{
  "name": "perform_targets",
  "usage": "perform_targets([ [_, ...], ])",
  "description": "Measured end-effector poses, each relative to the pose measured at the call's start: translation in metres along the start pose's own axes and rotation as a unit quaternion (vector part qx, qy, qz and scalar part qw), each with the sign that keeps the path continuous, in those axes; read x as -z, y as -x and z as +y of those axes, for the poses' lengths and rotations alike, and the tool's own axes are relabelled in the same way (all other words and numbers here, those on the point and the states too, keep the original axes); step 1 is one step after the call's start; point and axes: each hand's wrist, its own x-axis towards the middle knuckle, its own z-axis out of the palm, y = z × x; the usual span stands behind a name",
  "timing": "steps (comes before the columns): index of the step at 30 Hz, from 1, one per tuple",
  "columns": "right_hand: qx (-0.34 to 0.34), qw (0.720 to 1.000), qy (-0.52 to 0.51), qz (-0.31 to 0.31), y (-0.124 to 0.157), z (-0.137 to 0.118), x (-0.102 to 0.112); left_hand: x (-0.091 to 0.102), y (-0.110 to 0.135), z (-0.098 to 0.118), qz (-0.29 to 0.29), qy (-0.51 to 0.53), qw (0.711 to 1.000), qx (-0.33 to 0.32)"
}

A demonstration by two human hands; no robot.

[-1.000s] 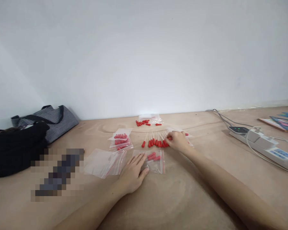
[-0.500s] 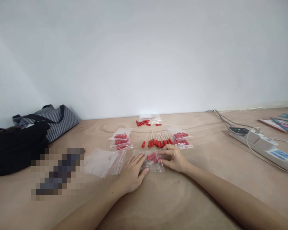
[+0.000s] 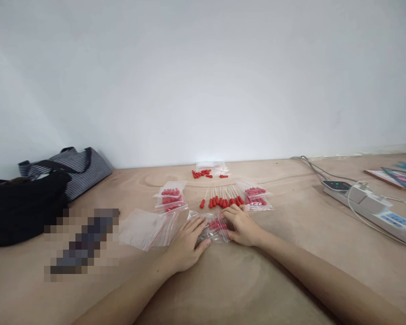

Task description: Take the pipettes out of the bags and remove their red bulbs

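Observation:
A clear zip bag [image 3: 206, 234] with several small red bulb-shaped pieces [image 3: 217, 224] inside lies flat in front of me. My left hand [image 3: 188, 241] rests on the bag's left part, fingers stretched out and palm down. At its right edge, by the bag's mouth, my right hand [image 3: 241, 225] has its fingers bent and closed on the plastic; the fingertips are partly hidden. Just beyond is a fanned row of thin pale sticks with red bulb ends [image 3: 223, 201]. Flat zip bags [image 3: 145, 229] lie overlapping to the left of my left hand.
Filled zip bags are stacked at left [image 3: 171, 198] and right [image 3: 256, 198] of the sticks. Loose red pieces [image 3: 201, 173] lie near the wall by another bag. A power strip [image 3: 375, 210] with cables is at right; a black bag [image 3: 27, 207] and striped bag [image 3: 91, 174] at left.
My right hand has shifted slightly left over the bag's mouth. The red pieces lie more bunched inside the bag. My left hand has stayed in place.

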Motion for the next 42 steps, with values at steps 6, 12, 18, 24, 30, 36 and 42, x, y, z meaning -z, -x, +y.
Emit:
perform_targets([
  [6, 0.012, 1.000, 0.016, -0.002, 0.001, 0.000, -0.002, 0.000, 0.000, 0.001, -0.005, -0.006, 1.000, 0.001],
  [12, 0.006, 0.999, -0.049, -0.013, 0.000, 0.003, -0.001, 0.002, 0.000, 0.003, -0.020, -0.014, 1.000, 0.004],
  [18, 0.022, 0.995, -0.096, -0.018, 0.001, 0.001, 0.000, 0.002, 0.000, 0.004, -0.027, -0.021, 0.999, 0.004],
  [24, 0.010, 0.991, -0.134, -0.013, 0.004, 0.004, 0.003, 0.002, 0.000, 0.003, -0.030, -0.016, 0.999, 0.005],
  [30, -0.042, 0.983, -0.180, -0.023, 0.015, 0.028, 0.017, 0.002, 0.000, 0.003, -0.033, -0.020, 0.999, 0.008],
  [36, -0.038, 0.989, -0.140, -0.042, 0.019, 0.037, 0.023, 0.004, 0.000, 0.005, -0.037, -0.023, 0.999, 0.009],
  [42, -0.019, 0.990, -0.124, -0.062, 0.017, 0.041, 0.027, 0.004, 0.000, 0.005, -0.030, -0.017, 0.999, 0.010],
])
